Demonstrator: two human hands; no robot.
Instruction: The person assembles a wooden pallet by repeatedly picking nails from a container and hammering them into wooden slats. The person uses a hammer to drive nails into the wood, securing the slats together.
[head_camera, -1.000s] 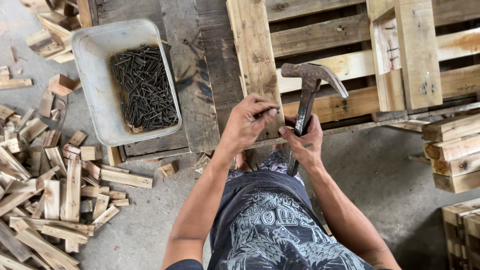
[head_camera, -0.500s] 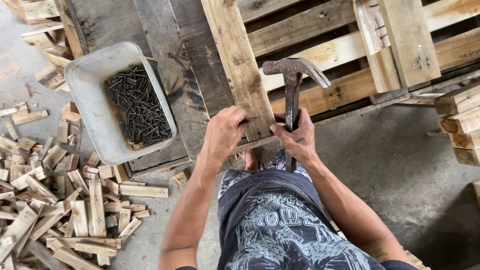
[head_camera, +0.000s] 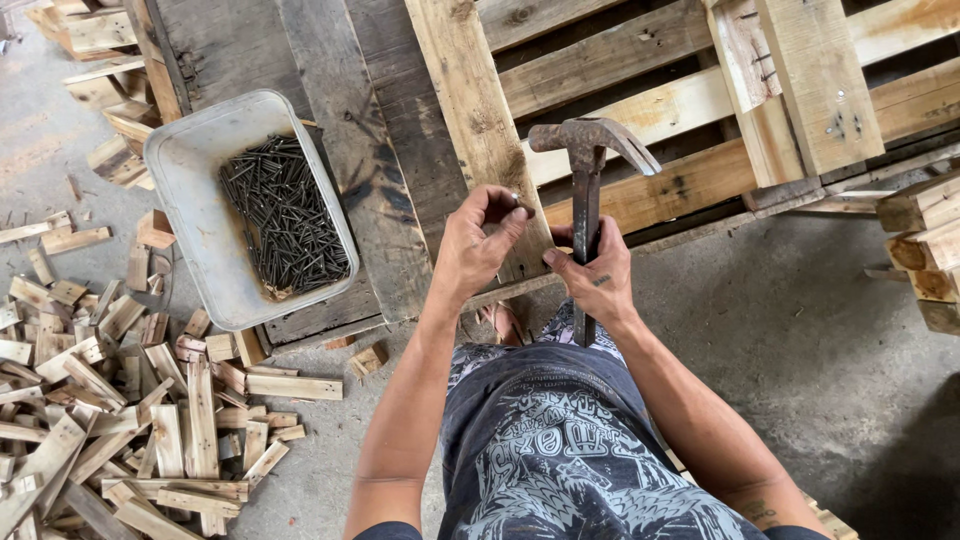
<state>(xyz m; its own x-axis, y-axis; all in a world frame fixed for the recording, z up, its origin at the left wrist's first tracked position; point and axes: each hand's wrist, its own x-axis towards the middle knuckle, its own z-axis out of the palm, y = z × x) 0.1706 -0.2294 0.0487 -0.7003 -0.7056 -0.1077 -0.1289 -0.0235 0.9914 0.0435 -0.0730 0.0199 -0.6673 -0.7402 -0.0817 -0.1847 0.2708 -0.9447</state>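
My right hand (head_camera: 590, 275) grips the handle of a rusty claw hammer (head_camera: 590, 150), held upright with its head raised above the pallet. My left hand (head_camera: 480, 240) pinches a small nail between thumb and fingers, resting it on a light wooden plank (head_camera: 470, 110) of the pallet (head_camera: 640, 110). The two hands are close together at the plank's near end. A grey tray (head_camera: 190, 210) filled with dark nails (head_camera: 285, 215) sits on a board to the left of my left hand.
Several short wood offcuts (head_camera: 120, 400) lie heaped on the concrete floor at the lower left. More scrap pieces (head_camera: 100, 60) are at the top left. Stacked wooden blocks (head_camera: 925, 240) stand at the right edge. A dark weathered board (head_camera: 360, 150) lies under the tray.
The view has shifted slightly. My left hand has moved a little along the plank and raised its fingers around the nail. The hammer stays upright in my right hand.
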